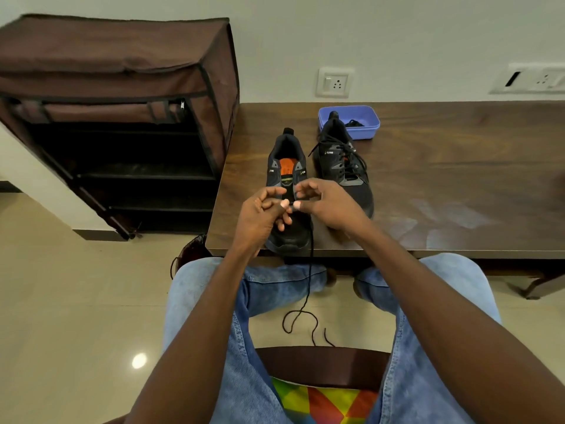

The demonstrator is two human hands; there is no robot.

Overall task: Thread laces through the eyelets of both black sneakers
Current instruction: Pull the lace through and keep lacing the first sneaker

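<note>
Two black sneakers stand on the dark wooden table (443, 179), toes toward me. The left sneaker (286, 166) shows its orange insole and has bare upper eyelets. The right sneaker (345, 166) is laced up. My left hand (263, 215) and my right hand (327, 203) meet over the left sneaker's lower eyelets, each pinching a black lace (308, 286) between thumb and fingers. The lace hangs off the table edge between my knees and curls on the floor.
A purple plastic tub (363, 130) with some black lace in it sits behind the right sneaker. A brown fabric shoe rack (122, 117) stands left of the table. I sit on a wooden chair (321, 362) with a colourful cushion.
</note>
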